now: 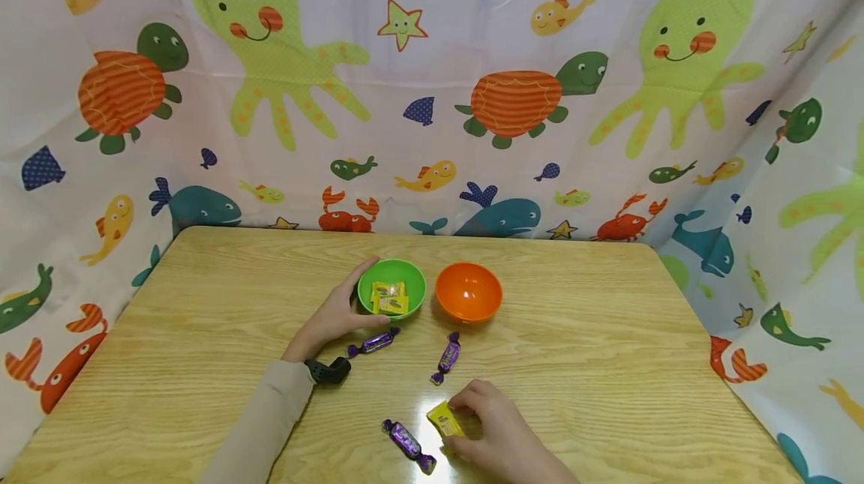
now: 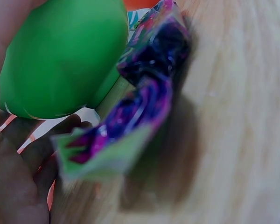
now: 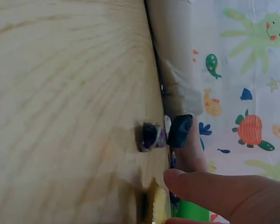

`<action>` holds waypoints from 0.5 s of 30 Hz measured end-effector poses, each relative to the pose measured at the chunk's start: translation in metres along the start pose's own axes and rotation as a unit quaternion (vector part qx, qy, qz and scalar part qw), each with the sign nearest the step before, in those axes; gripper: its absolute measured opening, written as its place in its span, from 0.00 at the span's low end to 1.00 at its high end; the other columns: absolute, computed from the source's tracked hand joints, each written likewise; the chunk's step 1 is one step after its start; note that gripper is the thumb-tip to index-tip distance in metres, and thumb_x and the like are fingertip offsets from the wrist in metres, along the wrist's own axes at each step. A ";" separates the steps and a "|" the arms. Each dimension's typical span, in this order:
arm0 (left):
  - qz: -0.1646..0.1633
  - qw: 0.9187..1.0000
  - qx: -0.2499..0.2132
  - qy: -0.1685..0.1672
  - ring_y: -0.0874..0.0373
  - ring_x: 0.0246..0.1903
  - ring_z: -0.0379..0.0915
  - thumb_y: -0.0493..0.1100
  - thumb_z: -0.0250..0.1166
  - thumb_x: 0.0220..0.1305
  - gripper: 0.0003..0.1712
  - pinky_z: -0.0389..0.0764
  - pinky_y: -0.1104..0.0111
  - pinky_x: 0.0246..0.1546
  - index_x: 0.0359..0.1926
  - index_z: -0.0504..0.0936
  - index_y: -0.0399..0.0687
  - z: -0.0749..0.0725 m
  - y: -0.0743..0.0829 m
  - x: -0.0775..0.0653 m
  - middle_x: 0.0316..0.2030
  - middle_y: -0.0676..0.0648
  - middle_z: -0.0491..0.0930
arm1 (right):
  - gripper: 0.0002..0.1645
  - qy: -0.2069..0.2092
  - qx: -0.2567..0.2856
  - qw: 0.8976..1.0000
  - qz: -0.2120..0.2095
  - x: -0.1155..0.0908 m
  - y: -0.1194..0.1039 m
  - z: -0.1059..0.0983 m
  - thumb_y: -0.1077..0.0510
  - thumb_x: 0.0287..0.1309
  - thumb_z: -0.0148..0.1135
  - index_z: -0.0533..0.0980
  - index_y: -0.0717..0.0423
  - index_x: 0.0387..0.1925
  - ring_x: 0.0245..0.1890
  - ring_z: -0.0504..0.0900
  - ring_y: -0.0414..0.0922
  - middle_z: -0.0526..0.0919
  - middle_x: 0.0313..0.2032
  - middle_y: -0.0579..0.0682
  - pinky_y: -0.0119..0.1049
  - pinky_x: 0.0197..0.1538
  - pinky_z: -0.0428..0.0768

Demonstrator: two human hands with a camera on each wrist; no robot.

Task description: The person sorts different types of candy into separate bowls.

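Note:
My left hand (image 1: 337, 317) holds the green bowl (image 1: 420, 302) from its left side, thumb along the front and fingers round the back. Inside that bowl lie yellow-wrapped candies (image 1: 390, 305). In the left wrist view, a purple-wrapped candy (image 2: 154, 56) lies close beside the green bowl (image 2: 65, 56). My right hand (image 1: 502, 435) has thumb and fingertips at the edges of another yellow-wrapped candy (image 1: 443, 419), pinching it low over the table. The right wrist view shows this candy (image 3: 159, 205) partly, by the thumb (image 3: 196, 186).
An orange bowl (image 1: 469, 293) stands just right of the green one. Purple twist-wrapped candies lie on the wooden table (image 1: 594, 364): one below the orange bowl (image 1: 447, 358), another near the front (image 1: 408, 445). A sea-animal curtain (image 1: 432, 116) hangs behind the table and along its sides.

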State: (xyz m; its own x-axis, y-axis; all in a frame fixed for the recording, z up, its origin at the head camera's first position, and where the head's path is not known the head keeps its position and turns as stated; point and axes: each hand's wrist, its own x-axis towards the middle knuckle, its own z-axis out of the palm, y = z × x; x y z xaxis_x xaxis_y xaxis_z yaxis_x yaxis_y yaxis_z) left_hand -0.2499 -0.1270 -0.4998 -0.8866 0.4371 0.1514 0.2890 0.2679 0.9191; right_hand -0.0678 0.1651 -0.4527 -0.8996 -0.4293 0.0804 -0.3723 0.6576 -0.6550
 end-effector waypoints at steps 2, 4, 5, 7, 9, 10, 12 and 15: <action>-0.002 1.000 0.000 0.000 0.45 0.74 0.45 0.44 0.80 0.50 0.63 0.46 0.43 0.71 0.79 0.49 0.56 0.000 0.001 0.000 0.75 0.44 0.53 | 0.23 -0.001 -0.010 1.000 0.006 -0.001 -0.001 0.004 0.50 0.44 0.79 0.82 0.55 0.42 0.39 0.72 0.36 0.76 0.39 0.39 0.33 0.44 0.77; -0.004 1.000 0.000 -0.003 0.44 0.74 0.44 0.42 0.79 0.50 0.63 0.45 0.43 0.71 0.79 0.48 0.56 0.000 0.001 0.000 0.76 0.43 0.52 | 0.24 -0.004 -0.025 1.000 0.007 -0.002 -0.002 0.007 0.50 0.43 0.80 0.82 0.55 0.42 0.39 0.71 0.36 0.75 0.39 0.39 0.33 0.44 0.76; -0.005 1.000 0.000 -0.005 0.44 0.75 0.44 0.41 0.79 0.51 0.63 0.45 0.43 0.71 0.79 0.47 0.56 0.000 0.002 0.000 0.76 0.42 0.52 | 0.24 -0.004 -0.032 0.999 0.004 -0.002 -0.002 0.008 0.51 0.43 0.80 0.82 0.55 0.42 0.39 0.71 0.36 0.75 0.39 0.39 0.32 0.43 0.76; -0.010 1.000 0.000 -0.007 0.44 0.75 0.43 0.41 0.79 0.51 0.63 0.44 0.44 0.72 0.79 0.47 0.56 0.000 0.004 -0.001 0.76 0.41 0.51 | 0.21 -0.003 -0.045 0.999 -0.003 -0.002 -0.001 0.010 0.54 0.44 0.78 0.82 0.55 0.41 0.39 0.70 0.35 0.74 0.39 0.38 0.32 0.43 0.76; -0.012 1.000 -0.002 -0.010 0.43 0.74 0.44 0.40 0.79 0.51 0.63 0.45 0.44 0.72 0.79 0.47 0.54 -0.001 0.012 -0.003 0.75 0.40 0.52 | 0.18 0.000 -0.053 0.999 -0.010 -0.002 -0.001 0.012 0.57 0.45 0.77 0.82 0.55 0.40 0.39 0.70 0.35 0.74 0.38 0.38 0.32 0.42 0.76; -0.013 1.000 -0.003 -0.011 0.43 0.74 0.44 0.40 0.79 0.51 0.62 0.45 0.44 0.71 0.79 0.48 0.53 -0.001 0.017 -0.004 0.75 0.39 0.52 | 0.17 0.005 -0.054 0.998 -0.014 -0.002 -0.001 0.012 0.58 0.45 0.76 0.82 0.56 0.39 0.38 0.70 0.35 0.75 0.38 0.38 0.32 0.41 0.76; -0.010 1.000 -0.005 -0.012 0.42 0.74 0.45 0.40 0.78 0.51 0.61 0.46 0.43 0.71 0.79 0.49 0.51 -0.002 0.027 -0.006 0.75 0.38 0.53 | 0.14 0.010 -0.054 0.998 -0.019 -0.002 0.000 0.013 0.60 0.46 0.74 0.83 0.56 0.38 0.38 0.70 0.34 0.75 0.37 0.38 0.32 0.41 0.76; -0.004 1.000 -0.009 -0.014 0.41 0.74 0.46 0.40 0.78 0.51 0.60 0.46 0.42 0.71 0.78 0.50 0.49 -0.003 0.037 -0.009 0.74 0.36 0.53 | 0.13 0.018 -0.054 0.998 -0.028 -0.003 0.000 0.014 0.61 0.47 0.74 0.83 0.56 0.37 0.37 0.71 0.34 0.75 0.36 0.38 0.32 0.41 0.77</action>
State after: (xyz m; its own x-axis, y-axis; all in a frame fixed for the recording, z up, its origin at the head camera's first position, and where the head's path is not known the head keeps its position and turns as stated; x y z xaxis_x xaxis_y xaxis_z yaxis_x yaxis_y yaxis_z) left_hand -0.2325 -0.1240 -0.4661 -0.8789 0.4580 0.1335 0.2748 0.2573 0.9264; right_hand -0.0625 0.1580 -0.4634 -0.8834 -0.4462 0.1432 -0.4433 0.6969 -0.5637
